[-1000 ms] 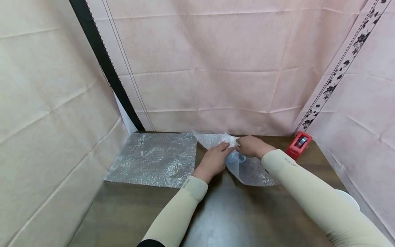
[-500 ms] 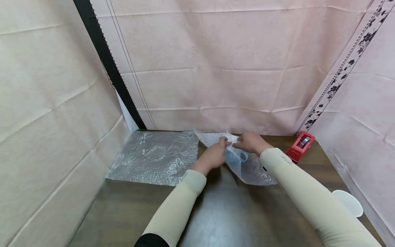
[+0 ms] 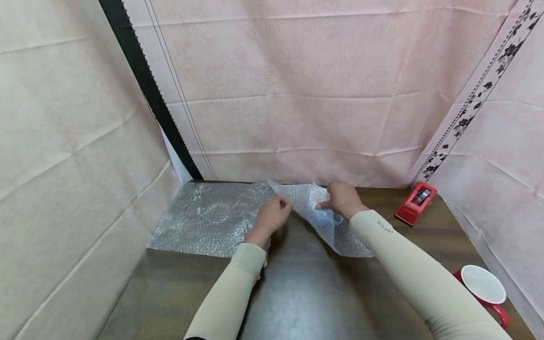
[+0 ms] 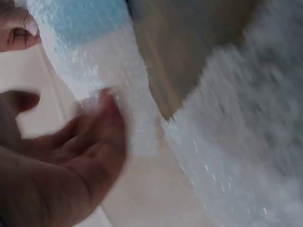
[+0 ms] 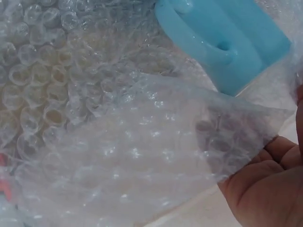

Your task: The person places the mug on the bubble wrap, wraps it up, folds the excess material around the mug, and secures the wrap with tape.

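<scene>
A light blue mug (image 5: 255, 47), its handle showing in the right wrist view, lies partly wrapped in a sheet of bubble wrap (image 3: 350, 243). My right hand (image 3: 343, 198) pinches a corner of that sheet over the mug; in the right wrist view the clear film reaches to its fingers. My left hand (image 3: 272, 217) is near the left edge of the same wrap. Seen blurred in the left wrist view, its thumb stands apart from its bent fingers (image 4: 111, 123), which are close to the wrap's end. The mug's body is largely hidden under the film.
A second bubble wrap sheet (image 3: 208, 219) lies flat on the left of the brown table (image 3: 306, 297). At the right stand a red tape dispenser (image 3: 416, 204) and a red mug (image 3: 501, 314) with a white inside. Pale cloth hangs behind and on both sides.
My left hand has moved left, away from the right hand and the blue mug. My right hand stays at the wrap over the mug. More of the red mug shows past my right sleeve.
</scene>
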